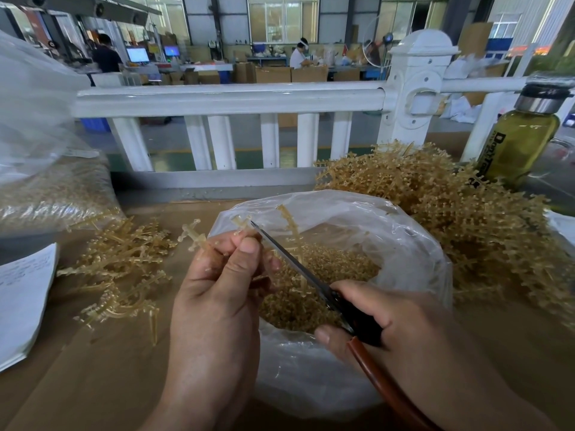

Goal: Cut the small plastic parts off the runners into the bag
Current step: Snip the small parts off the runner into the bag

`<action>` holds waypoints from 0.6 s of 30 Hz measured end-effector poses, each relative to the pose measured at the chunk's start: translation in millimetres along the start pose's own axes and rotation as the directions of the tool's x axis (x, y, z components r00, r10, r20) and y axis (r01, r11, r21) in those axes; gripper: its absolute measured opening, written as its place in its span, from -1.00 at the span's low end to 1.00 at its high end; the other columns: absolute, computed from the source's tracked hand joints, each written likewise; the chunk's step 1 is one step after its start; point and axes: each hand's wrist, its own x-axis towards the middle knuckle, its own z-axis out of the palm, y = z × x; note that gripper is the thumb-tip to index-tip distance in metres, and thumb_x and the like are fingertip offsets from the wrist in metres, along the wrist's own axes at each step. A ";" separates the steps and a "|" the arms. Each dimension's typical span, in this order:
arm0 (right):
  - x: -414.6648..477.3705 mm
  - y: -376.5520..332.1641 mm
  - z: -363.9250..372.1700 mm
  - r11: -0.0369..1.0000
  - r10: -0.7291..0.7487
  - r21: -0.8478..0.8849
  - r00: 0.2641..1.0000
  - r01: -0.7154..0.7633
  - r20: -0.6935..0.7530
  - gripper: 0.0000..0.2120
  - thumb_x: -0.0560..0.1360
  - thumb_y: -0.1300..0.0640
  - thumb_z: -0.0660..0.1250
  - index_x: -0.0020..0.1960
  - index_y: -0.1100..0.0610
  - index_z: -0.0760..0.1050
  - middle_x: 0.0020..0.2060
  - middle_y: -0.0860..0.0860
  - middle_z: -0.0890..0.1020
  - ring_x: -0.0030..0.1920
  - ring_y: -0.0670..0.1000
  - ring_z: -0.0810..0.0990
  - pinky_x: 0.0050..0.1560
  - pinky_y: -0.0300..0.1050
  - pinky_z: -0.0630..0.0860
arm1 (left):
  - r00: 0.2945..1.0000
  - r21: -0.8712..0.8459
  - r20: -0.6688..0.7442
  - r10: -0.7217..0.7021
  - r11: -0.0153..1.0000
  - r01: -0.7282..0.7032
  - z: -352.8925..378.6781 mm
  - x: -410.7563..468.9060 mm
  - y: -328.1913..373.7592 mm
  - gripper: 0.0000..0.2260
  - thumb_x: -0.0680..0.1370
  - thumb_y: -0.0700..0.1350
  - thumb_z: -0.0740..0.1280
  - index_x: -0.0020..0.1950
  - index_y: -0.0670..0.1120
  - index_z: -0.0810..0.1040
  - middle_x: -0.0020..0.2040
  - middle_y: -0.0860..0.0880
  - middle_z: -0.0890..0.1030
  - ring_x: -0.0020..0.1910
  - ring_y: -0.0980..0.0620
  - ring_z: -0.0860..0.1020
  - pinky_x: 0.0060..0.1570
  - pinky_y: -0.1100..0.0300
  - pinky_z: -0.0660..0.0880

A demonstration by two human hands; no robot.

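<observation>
Runner (199,236) pinched in left hand (217,281) above open bag (404,244) of cut parts (323,275), right hand (382,318) gripping scissors (298,267), blade tip at runner, uncut runners (466,213) heaped toward table's right edge.

Centre of table (93,384): bag (410,253), loose parts (326,275) inside. Over bag's left rim: runner (196,236) in left hand (217,284); to the right, scissors (295,265) in right hand (389,318), blade tip just beside runner. Left of bag: small heap (124,269), then paper (21,300). Far left, behind: 1 filled sack (46,188). Right, behind: large heap (466,219), bottle (519,141) beyond. Behind all: railing (230,98).
</observation>
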 end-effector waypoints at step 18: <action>-0.1 -1.0 -2.4 1.000 0.004 0.003 1.000 -0.004 0.006 -0.59 0.37 -0.31 0.28 0.12 -0.12 0.51 -0.29 -0.08 0.60 -0.25 -0.15 0.59 -0.21 -0.21 0.51 | 1.000 -0.039 0.004 -0.022 0.999 0.022 0.9 -0.1 0.6 -0.87 0.50 -0.12 0.35 -0.24 0.04 0.59 -0.29 -0.03 0.58 -0.29 0.07 0.57 -0.22 0.18 0.49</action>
